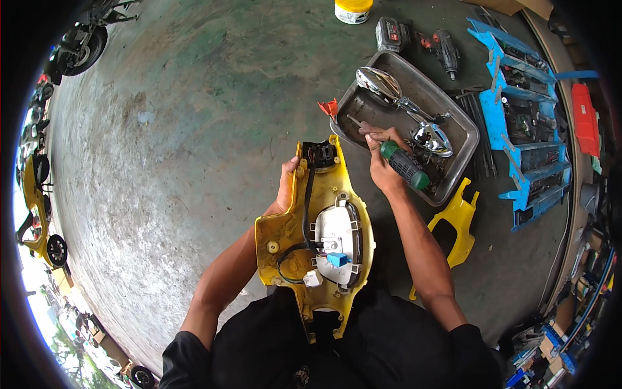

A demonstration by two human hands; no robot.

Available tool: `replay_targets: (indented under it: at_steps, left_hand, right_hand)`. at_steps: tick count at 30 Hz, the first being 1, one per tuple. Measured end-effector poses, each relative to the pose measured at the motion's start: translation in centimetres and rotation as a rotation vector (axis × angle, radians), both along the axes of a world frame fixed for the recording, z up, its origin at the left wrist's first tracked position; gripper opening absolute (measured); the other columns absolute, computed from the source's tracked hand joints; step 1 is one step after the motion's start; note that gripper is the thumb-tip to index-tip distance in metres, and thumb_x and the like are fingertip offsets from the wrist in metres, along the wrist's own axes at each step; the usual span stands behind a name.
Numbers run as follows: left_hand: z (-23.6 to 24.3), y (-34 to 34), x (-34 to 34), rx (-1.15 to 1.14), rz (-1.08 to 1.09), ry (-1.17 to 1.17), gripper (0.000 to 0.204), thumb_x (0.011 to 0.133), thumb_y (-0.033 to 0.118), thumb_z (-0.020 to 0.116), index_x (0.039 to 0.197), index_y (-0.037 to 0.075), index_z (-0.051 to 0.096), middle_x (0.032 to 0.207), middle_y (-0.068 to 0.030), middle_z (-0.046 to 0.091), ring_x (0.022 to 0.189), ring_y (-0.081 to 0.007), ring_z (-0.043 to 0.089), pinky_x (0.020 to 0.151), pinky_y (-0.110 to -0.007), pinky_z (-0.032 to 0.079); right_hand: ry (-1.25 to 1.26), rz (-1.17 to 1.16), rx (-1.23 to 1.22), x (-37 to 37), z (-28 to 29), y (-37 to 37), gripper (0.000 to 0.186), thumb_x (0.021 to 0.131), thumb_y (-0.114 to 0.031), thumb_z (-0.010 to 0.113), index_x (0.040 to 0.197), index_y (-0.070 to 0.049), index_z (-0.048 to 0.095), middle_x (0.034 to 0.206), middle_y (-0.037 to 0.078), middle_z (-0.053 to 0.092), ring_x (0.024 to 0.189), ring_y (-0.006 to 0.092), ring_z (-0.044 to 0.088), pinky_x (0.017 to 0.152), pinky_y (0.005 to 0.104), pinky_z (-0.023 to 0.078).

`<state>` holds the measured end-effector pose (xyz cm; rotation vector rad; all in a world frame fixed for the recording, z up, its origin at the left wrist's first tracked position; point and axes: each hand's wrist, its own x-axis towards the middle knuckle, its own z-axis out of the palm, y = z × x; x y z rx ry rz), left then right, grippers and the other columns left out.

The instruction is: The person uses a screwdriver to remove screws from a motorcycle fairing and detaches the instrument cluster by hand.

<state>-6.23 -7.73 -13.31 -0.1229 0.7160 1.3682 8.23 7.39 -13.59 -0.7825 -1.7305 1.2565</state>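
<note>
My left hand (286, 186) grips the left edge of a yellow plastic motorcycle fairing (301, 262), which rests over my lap with its inner side up. Fixed inside it are a white-backed instrument unit (335, 240), a black switch block (319, 155) at the far end, and dark wiring with a blue connector (337, 259) and a white connector (313, 279). My right hand (383, 155) is closed around a screwdriver (403, 165) with a green and black handle. Its shaft points up and left over the near-left rim of a metal tray (463, 139), apart from the fairing.
Chrome mirrors (379, 83) and small parts lie in the tray, with an orange piece (328, 107) at its rim. Beyond are a cordless impact driver (442, 50) and a yellow tub (354, 10). To the right stand a blue toolbox (518, 110) and another yellow panel (459, 223).
</note>
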Motion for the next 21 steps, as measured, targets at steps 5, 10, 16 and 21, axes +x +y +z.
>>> replay_targets:
  at_steps: [5, 10, 16, 21]
  left_hand:
    - [0.0, 0.1, 0.1, 0.0, -0.001, -0.008, 0.076, 0.084, 0.063, 0.05, 0.131, 0.005, 0.053, 0.122, -0.0158, 0.061, 0.105, -0.0288, 0.061, 0.093, -0.042, 0.048]
    - [-0.2, 0.2, 0.0, 0.033, 0.009, -0.037, 0.075, 0.084, 0.063, 0.05, 0.132, 0.005, 0.053, 0.122, -0.0161, 0.061, 0.105, -0.0288, 0.061, 0.094, -0.042, 0.048]
    - [-0.8, -0.3, -0.5, 0.047, -0.023, -0.032, 0.077, 0.083, 0.064, 0.051, 0.131, 0.005, 0.053, 0.121, -0.0164, 0.061, 0.104, -0.0287, 0.062, 0.092, -0.042, 0.049]
    - [-0.5, -0.1, -0.5, 0.014, 0.006, 0.042, 0.079, 0.081, 0.066, 0.051, 0.131, 0.005, 0.054, 0.12, -0.0162, 0.062, 0.102, -0.029, 0.062, 0.091, -0.042, 0.049]
  right_hand:
    - [-0.102, 0.084, -0.071, 0.9, -0.1, -0.5, 0.01, 0.09, 0.007, 0.057, 0.086, -0.001, 0.052, 0.097, 0.014, 0.071, 0.107, 0.025, 0.065, 0.096, 0.0363, 0.049]
    - [-0.109, 0.06, 0.09, 2.0, -0.9, -1.9, 0.011, 0.086, 0.009, 0.06, 0.084, 0.001, 0.054, 0.094, 0.015, 0.071, 0.102, 0.0283, 0.068, 0.09, 0.0361, 0.053]
    - [-0.185, 0.141, 0.211, 3.0, -1.5, -2.9, 0.01, 0.078, 0.009, 0.058, 0.084, 0.002, 0.055, 0.102, 0.018, 0.07, 0.108, 0.0329, 0.066, 0.087, 0.0379, 0.055]
    - [-0.238, 0.379, 0.301, 5.0, -2.1, -3.3, 0.009, 0.077, 0.006, 0.059, 0.084, 0.003, 0.055, 0.103, 0.019, 0.067, 0.116, 0.0363, 0.061, 0.088, 0.0408, 0.054]
